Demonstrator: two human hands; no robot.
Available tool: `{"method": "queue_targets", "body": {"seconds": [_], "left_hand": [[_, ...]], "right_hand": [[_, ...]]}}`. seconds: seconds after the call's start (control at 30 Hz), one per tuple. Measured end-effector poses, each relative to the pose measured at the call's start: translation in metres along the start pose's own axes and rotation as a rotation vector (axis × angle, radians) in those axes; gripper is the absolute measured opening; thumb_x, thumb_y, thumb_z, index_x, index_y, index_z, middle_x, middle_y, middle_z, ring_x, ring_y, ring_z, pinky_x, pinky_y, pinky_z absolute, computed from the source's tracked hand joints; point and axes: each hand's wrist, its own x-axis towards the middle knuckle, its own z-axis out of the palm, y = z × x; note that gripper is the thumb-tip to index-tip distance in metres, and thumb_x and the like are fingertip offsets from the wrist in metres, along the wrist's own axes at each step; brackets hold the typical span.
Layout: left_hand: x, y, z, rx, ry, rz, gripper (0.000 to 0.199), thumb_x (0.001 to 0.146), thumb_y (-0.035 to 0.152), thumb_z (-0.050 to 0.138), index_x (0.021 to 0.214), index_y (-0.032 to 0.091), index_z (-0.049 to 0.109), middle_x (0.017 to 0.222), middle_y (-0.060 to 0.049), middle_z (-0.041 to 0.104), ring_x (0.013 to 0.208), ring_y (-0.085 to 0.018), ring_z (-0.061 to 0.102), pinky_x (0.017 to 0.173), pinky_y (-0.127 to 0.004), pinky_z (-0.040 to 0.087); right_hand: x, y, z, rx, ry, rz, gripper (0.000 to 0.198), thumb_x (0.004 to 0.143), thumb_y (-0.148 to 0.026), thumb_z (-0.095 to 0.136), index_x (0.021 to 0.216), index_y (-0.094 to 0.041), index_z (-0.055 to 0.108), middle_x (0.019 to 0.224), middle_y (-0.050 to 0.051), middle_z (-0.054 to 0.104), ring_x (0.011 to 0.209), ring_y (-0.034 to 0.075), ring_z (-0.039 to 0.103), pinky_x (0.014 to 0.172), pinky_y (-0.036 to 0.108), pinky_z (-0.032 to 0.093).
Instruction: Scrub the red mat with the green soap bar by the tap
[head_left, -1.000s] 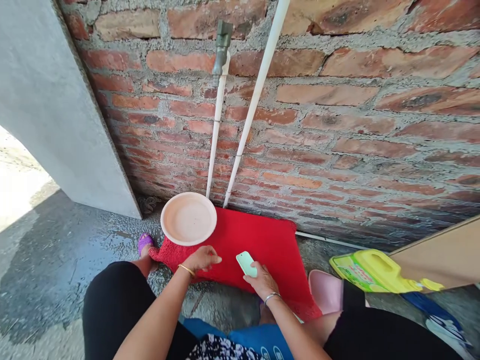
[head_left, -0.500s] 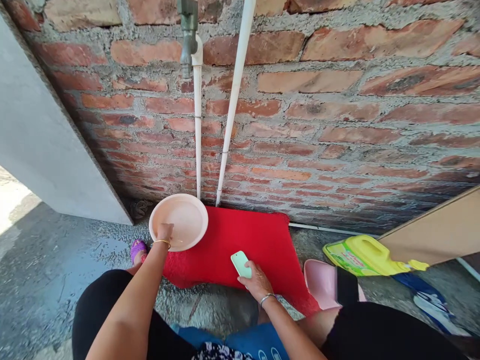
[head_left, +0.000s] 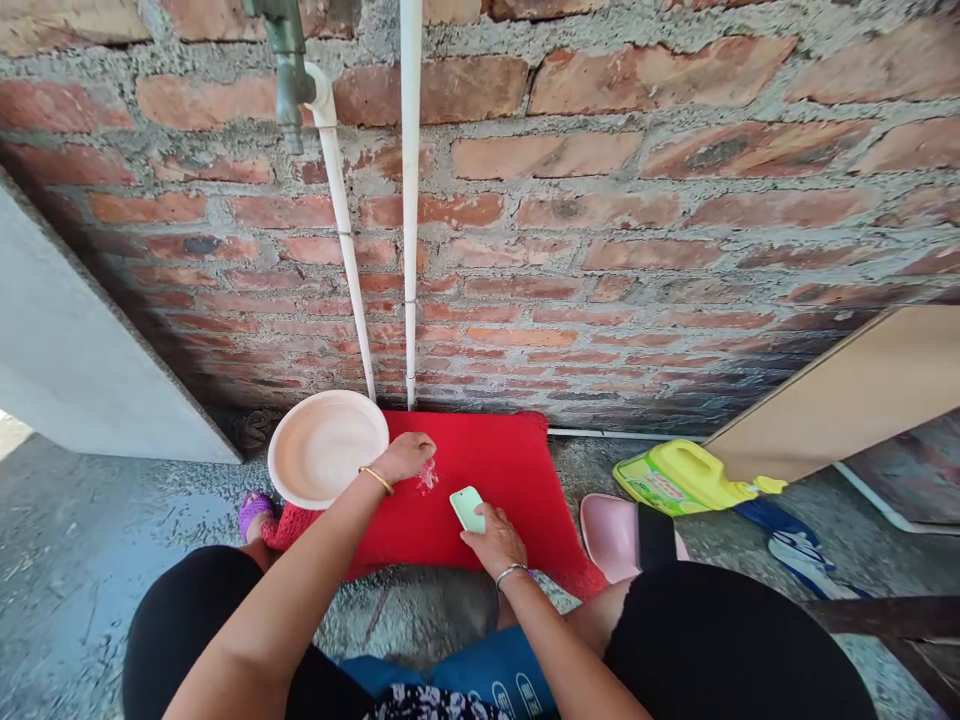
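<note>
My left hand, fingers curled together, hovers over the left part of a red cloth. Clear water splashes just beneath the fingers; no solid thing shows in them. Beside that hand stands a pale pink basin with water in it, at the cloth's left end. My right hand grips a flat pale green scrubbing brush with rounded corners and a small hole at its far end. Its underside is hidden, so bristles do not show. The brush is above the cloth's near middle.
A brick wall rises behind, with white pipes and a metal tap. To the right are a pink scoop-shaped plastic thing, a yellow detergent jug, blue-and-white slippers and a tan board. A grey panel leans left.
My left hand has come out of the basin and moved right over the cloth, with water now falling from it. My right hand still holds the brush. The camera view has shifted right.
</note>
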Motion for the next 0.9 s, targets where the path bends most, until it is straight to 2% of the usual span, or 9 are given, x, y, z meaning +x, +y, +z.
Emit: {"method": "queue_targets", "body": {"seconds": [0.1, 0.17, 0.27, 0.33, 0.47, 0.6, 0.67, 0.73, 0.9], "left_hand": [[-0.020, -0.010, 0.006, 0.250, 0.020, 0.130, 0.027, 0.085, 0.027, 0.038, 0.092, 0.018, 0.063, 0.104, -0.006, 0.066, 0.101, -0.016, 0.057, 0.096, -0.032, 0.041], [-0.035, -0.030, 0.015, 0.480, -0.015, 0.130, 0.034, 0.086, 0.026, 0.034, 0.106, 0.017, 0.061, 0.112, -0.010, 0.063, 0.106, -0.019, 0.056, 0.097, -0.034, 0.040], [-0.053, -0.065, 0.035, 0.703, -0.099, -0.113, 0.046, 0.081, 0.027, 0.044, 0.125, 0.013, 0.050, 0.128, -0.017, 0.053, 0.118, -0.026, 0.049, 0.097, -0.040, 0.040], [-0.060, -0.085, 0.048, 0.799, -0.127, -0.302, 0.065, 0.074, 0.031, 0.056, 0.135, 0.015, 0.040, 0.142, -0.020, 0.038, 0.128, -0.033, 0.038, 0.095, -0.049, 0.040], [-0.064, -0.112, 0.057, 0.876, -0.147, -0.446, 0.091, 0.067, 0.040, 0.063, 0.145, 0.021, 0.020, 0.153, -0.020, 0.011, 0.137, -0.039, 0.018, 0.088, -0.059, 0.040], [-0.064, -0.130, 0.055, 0.873, -0.055, -0.462, 0.095, 0.067, 0.050, 0.063, 0.145, 0.022, 0.017, 0.152, -0.021, 0.015, 0.137, -0.041, 0.017, 0.086, -0.058, 0.042], [-0.063, -0.137, 0.055, 0.858, 0.011, -0.477, 0.092, 0.069, 0.053, 0.059, 0.145, 0.022, 0.018, 0.151, -0.021, 0.020, 0.136, -0.041, 0.018, 0.086, -0.059, 0.042], [-0.063, -0.143, 0.056, 0.846, 0.062, -0.497, 0.088, 0.072, 0.055, 0.056, 0.145, 0.023, 0.018, 0.150, -0.019, 0.023, 0.136, -0.041, 0.018, 0.085, -0.060, 0.043], [-0.063, -0.152, 0.059, 0.863, 0.136, -0.546, 0.079, 0.078, 0.054, 0.050, 0.145, 0.025, 0.020, 0.150, -0.018, 0.023, 0.136, -0.042, 0.018, 0.081, -0.062, 0.045]], "right_hand": [[0.004, -0.006, 0.000, 0.093, 0.083, 0.012, 0.039, 0.071, -0.035, 0.062, 0.108, -0.025, 0.054, 0.100, 0.003, 0.056, 0.086, 0.016, 0.058, 0.070, 0.025, 0.038], [0.005, -0.023, 0.007, 0.098, 0.092, -0.052, 0.040, 0.071, -0.036, 0.063, 0.108, -0.025, 0.054, 0.103, 0.003, 0.055, 0.090, 0.017, 0.057, 0.071, 0.024, 0.038], [0.005, -0.059, 0.024, 0.052, 0.033, -0.192, 0.042, 0.069, -0.036, 0.066, 0.108, -0.027, 0.055, 0.105, 0.003, 0.055, 0.094, 0.018, 0.056, 0.073, 0.025, 0.038], [0.007, -0.076, 0.032, 0.008, -0.015, -0.246, 0.043, 0.068, -0.035, 0.068, 0.109, -0.027, 0.056, 0.105, 0.003, 0.055, 0.095, 0.019, 0.055, 0.074, 0.025, 0.038], [0.016, -0.061, 0.019, -0.064, -0.047, -0.158, 0.042, 0.068, -0.034, 0.068, 0.108, -0.027, 0.058, 0.104, 0.003, 0.055, 0.092, 0.019, 0.057, 0.075, 0.026, 0.039], [0.026, -0.013, -0.010, -0.059, 0.088, 0.129, 0.043, 0.077, -0.042, 0.057, 0.115, -0.023, 0.054, 0.103, 0.007, 0.055, 0.088, 0.020, 0.059, 0.071, 0.028, 0.041], [0.028, -0.008, -0.012, -0.043, 0.157, 0.186, 0.044, 0.079, -0.045, 0.054, 0.115, -0.021, 0.054, 0.103, 0.008, 0.055, 0.088, 0.021, 0.059, 0.069, 0.028, 0.041], [0.027, -0.023, -0.002, -0.023, 0.160, 0.111, 0.042, 0.077, -0.045, 0.056, 0.113, -0.023, 0.054, 0.103, 0.007, 0.055, 0.088, 0.020, 0.059, 0.069, 0.028, 0.041], [0.021, -0.098, 0.037, -0.045, 0.019, -0.161, 0.039, 0.073, -0.042, 0.063, 0.108, -0.027, 0.057, 0.104, 0.004, 0.055, 0.092, 0.019, 0.058, 0.073, 0.026, 0.040]]}}
